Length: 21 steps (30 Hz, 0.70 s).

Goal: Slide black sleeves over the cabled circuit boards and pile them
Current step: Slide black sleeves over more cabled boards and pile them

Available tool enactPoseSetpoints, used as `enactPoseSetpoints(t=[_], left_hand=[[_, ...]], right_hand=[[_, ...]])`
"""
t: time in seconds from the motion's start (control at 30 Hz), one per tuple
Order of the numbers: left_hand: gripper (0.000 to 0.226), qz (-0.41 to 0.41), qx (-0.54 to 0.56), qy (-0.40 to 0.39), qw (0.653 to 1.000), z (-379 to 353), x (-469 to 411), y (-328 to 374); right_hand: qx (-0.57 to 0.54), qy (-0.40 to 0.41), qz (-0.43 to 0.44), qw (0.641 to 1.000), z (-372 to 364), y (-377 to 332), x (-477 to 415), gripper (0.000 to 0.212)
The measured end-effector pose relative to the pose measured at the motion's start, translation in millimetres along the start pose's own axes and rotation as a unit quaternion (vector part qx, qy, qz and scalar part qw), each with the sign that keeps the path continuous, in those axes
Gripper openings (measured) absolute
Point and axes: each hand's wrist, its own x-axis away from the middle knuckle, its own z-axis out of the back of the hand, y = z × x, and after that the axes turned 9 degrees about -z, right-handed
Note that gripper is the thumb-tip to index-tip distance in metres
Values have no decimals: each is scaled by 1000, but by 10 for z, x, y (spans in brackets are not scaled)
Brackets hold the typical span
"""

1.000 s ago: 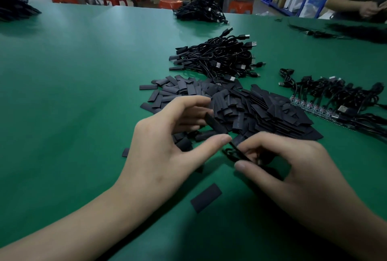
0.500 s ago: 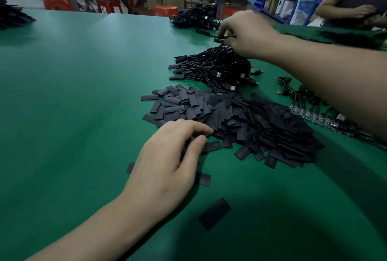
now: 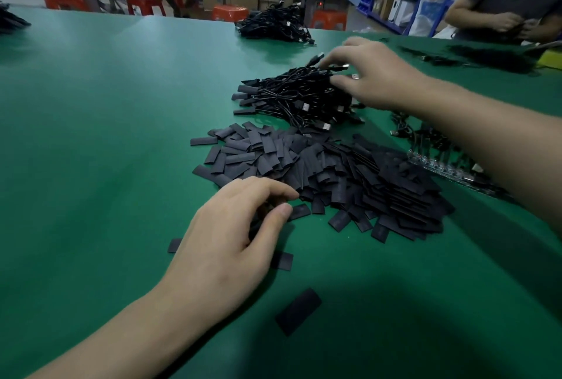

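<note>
1 second back, both hands sit close together just in front of the heap of sleeves (image 3: 334,172), busy with 1 board. Now the right hand (image 3: 374,74) is out behind the heap, on top of the pile of cables (image 3: 292,95), so I think 1 more done piece goes on the pile. Its fingers are spread wide and touch the cables; I cannot tell if it holds one. The left hand (image 3: 231,235) stays at the front edge of the heap. Its thumb and fingers curl in and pinch a sleeve (image 3: 301,211) there, so I think the next round is starting. It will need a bare board, and the bare boards (image 3: 441,167) lie in a row just to the right of the heap, partly under the right arm. 1 loose sleeve (image 3: 298,311) lies alone on the green table (image 3: 91,150), well in front of the heap. I see no words, names or labels that I can read anywhere.
</note>
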Motion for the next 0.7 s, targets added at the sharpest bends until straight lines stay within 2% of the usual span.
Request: enactPoseSetpoints(t=[0.07,0.2,0.33,0.53,0.7], left_hand=[[13,-4,-2,1,1000,-5,-1,6],[15,-13,-6,-7,1000,-10,-1,39],[15,-25,-11,-18,999,-8,3,73],[14,-29,-13,-35,999,6,4,108],[13,-37,-14,-39,998,6,-3,124]], right_hand=[[33,-16,-40,999,166,307,197,28],[128,-107,-123,978,399,756,592,24],[157,-162,-106,968,397,846,888,17],[277,-160,-61,946,203,881,1105,41],[255,-197,-89,943,284,816,1129,49]])
